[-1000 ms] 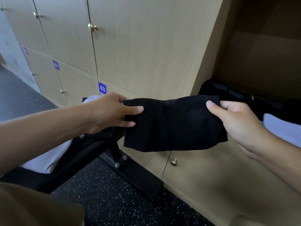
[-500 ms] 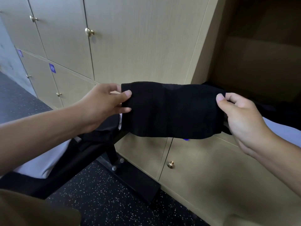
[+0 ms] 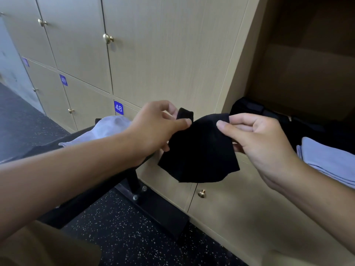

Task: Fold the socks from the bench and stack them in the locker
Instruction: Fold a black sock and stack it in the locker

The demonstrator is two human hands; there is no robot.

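Two hands hold one black sock (image 3: 199, 150) in the air in front of the locker doors, between the table on the left and the open locker (image 3: 299, 60) on the right. The sock is plain dark knit with no visible pattern; it sags in a loose fold, its lower edge hanging in a rounded curve and one small end sticking up above the left hand. The left hand (image 3: 155, 127) pinches the sock's upper left edge between thumb and curled fingers, and the right hand (image 3: 259, 139) pinches the upper right edge the same way, thumb on the near face. Pale grey socks (image 3: 103, 129) lie on the black table (image 3: 63, 143). Inside the locker lie folded pale grey socks (image 3: 330, 160) and darker items behind them. Blue door labels read "48" (image 3: 118, 108) and, farther left, "49" (image 3: 63, 80).
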